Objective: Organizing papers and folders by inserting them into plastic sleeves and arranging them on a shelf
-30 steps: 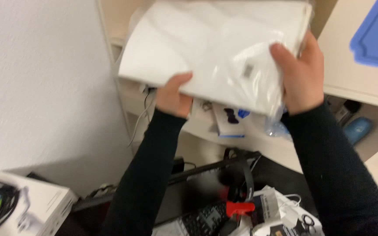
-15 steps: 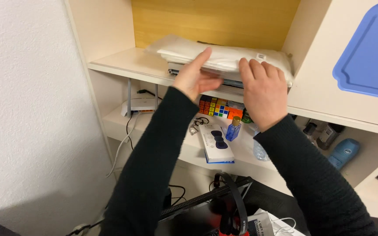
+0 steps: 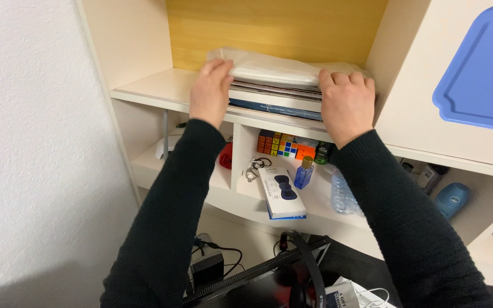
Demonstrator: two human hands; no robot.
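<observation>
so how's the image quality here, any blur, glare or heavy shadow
Head view: sharp overall, no motion blur on the left hand or right hand; light is soft and even, with a mild sheen on the white plastic bag but no harsh glare; shadow deepens in the lower shelf compartment and near the floor; the shelf edges lean outward, which suggests a wide-angle lens.

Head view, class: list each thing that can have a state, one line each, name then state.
white packet: lying flat on the stack of books
stack of books: flat on the shelf
left hand: resting on the packet's left end
right hand: resting on its right end
puzzle cube: scrambled
plastic bottle: lying down
</observation>
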